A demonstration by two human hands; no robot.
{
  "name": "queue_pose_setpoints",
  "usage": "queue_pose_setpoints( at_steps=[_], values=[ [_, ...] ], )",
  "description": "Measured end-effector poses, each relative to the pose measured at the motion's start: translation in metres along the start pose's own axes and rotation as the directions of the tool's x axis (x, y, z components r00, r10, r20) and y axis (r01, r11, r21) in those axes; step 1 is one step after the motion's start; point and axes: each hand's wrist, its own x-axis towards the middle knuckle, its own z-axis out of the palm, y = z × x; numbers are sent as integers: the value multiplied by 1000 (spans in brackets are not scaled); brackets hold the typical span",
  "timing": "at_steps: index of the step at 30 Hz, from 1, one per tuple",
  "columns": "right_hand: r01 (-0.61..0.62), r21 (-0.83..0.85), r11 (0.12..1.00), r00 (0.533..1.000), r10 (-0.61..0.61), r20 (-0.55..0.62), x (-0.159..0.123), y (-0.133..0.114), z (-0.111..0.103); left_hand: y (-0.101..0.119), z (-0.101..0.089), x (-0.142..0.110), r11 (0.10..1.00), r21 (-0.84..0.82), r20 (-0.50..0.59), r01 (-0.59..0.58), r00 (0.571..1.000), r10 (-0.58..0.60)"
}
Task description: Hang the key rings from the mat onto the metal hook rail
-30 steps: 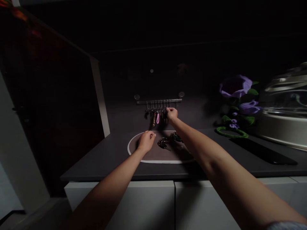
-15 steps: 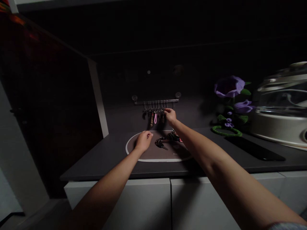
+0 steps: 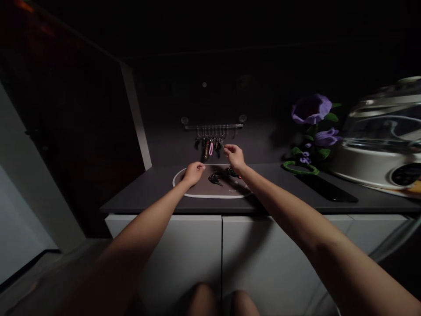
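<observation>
A metal hook rail (image 3: 213, 126) is fixed to the dark back wall, with several keys and fobs (image 3: 209, 145) hanging from it, one on a pink loop. Below it an oval mat with a white rim (image 3: 197, 195) lies on the dark counter, and loose bunches of keys (image 3: 215, 178) rest on it. My right hand (image 3: 234, 156) hovers just right of the hanging keys, fingers loosely curled and apart, with nothing seen in them. My left hand (image 3: 193, 171) rests in a loose fist on the mat's left part, apart from the loose keys.
Purple artificial flowers (image 3: 312, 114) with a green ring stand at the back right. A large pale cooker with a clear lid (image 3: 381, 140) sits at the far right. A flat black slab (image 3: 325, 188) lies in front of the flowers. White cabinet doors (image 3: 223, 254) are below the counter.
My right hand has come away from the hook rail and dropped a little toward the mat. The camera has pulled back and tilted down, showing more of the cabinet front.
</observation>
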Motion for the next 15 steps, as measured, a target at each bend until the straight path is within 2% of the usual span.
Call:
queue_pose_setpoints(
  at_steps=[4,7,11,15],
  values=[
    [-2,-61,998,993,9,118,-29,0,-10,15,-5,6,1000,10,56,16,998,-16],
    [61,-204,977,986,-27,165,-49,-1,-20,21,0,5,998,-66,62,12,998,-8],
    [247,-456,855,957,-141,254,-66,-2,-31,16,16,-4,984,-177,56,12,998,-2],
    [378,-562,736,912,-190,365,-69,1,-30,10,22,-14,980,-199,62,-15,998,27]
  ],
)
